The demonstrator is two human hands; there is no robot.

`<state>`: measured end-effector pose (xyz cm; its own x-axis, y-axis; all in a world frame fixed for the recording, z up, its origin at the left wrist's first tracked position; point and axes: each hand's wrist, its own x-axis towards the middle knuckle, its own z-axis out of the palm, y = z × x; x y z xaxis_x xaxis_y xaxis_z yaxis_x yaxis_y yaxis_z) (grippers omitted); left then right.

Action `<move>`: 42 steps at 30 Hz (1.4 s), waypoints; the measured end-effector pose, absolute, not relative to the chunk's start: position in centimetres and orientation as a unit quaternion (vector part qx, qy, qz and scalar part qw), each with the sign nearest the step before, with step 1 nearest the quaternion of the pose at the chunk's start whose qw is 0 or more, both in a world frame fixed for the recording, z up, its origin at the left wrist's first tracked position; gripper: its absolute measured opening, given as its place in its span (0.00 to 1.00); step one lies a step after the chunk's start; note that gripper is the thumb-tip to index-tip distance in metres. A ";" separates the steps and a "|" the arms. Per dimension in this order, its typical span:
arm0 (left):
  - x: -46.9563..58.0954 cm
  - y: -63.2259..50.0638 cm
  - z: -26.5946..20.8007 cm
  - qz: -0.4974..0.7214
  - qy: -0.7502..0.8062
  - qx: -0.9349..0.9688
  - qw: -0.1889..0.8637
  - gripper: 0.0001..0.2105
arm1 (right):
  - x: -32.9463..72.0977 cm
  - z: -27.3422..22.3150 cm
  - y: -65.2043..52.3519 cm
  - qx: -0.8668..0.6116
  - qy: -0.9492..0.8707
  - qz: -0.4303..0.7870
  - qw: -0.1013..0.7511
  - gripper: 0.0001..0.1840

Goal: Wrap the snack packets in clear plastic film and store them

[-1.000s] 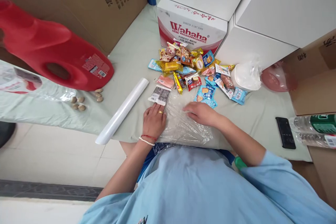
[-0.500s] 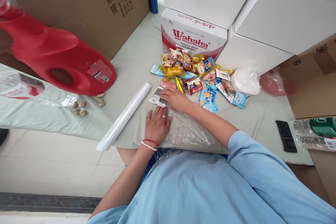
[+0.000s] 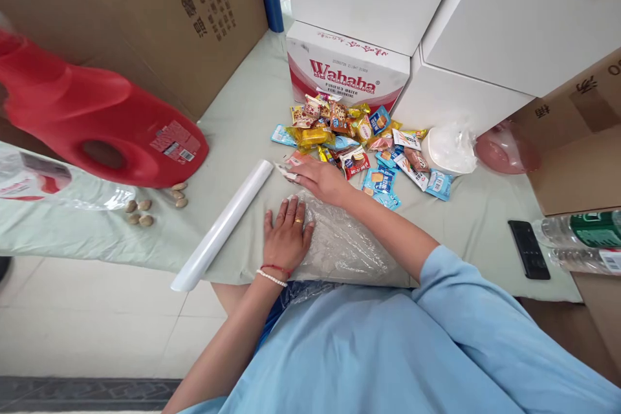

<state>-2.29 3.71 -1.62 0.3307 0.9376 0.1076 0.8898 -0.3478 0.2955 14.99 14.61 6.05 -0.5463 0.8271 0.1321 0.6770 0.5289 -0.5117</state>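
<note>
My left hand lies flat with fingers spread at the left edge of a clear plastic bag, which is spread on the cloth at the table's front edge. Just above it, my right hand is closed on a small white snack packet, seen tilted and mostly covered by the fingers. Past that hand is a heap of wrapped snacks, in yellow, red, blue and brown wrappers. Blue packets lie to the right of my right hand. On the left rests a white roll, apart from both hands.
A red jug and several brown nuts are at the left. Behind the snacks stands a Wahaha carton. To the right are a white container, a phone and plastic bottles.
My right hand has tipped up the white packet, which lay flat under its fingers before. My left hand stays flat on the bag, a little apart from the packet. The view has shifted slightly.
</note>
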 end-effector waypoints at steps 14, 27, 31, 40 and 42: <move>-2.1 3.9 -1.4 0.117 0.555 0.819 0.089 0.29 | 19.9 2.1 -2.0 -0.500 -0.846 0.156 0.096 0.32; -2.0 3.9 -1.4 0.083 0.570 0.814 0.077 0.29 | 19.6 8.6 16.9 -0.527 -0.828 0.081 0.173 0.26; -2.1 3.9 -1.2 0.086 0.570 0.813 0.076 0.29 | 17.6 6.3 22.6 -0.565 -0.811 0.066 0.133 0.34; -2.3 4.0 -1.4 0.117 0.558 0.817 0.090 0.28 | 24.1 3.2 17.4 -0.564 -0.820 0.014 0.097 0.29; -2.3 4.0 -1.4 0.120 0.558 0.816 0.091 0.28 | 26.0 3.3 16.6 -0.572 -0.813 0.007 0.112 0.29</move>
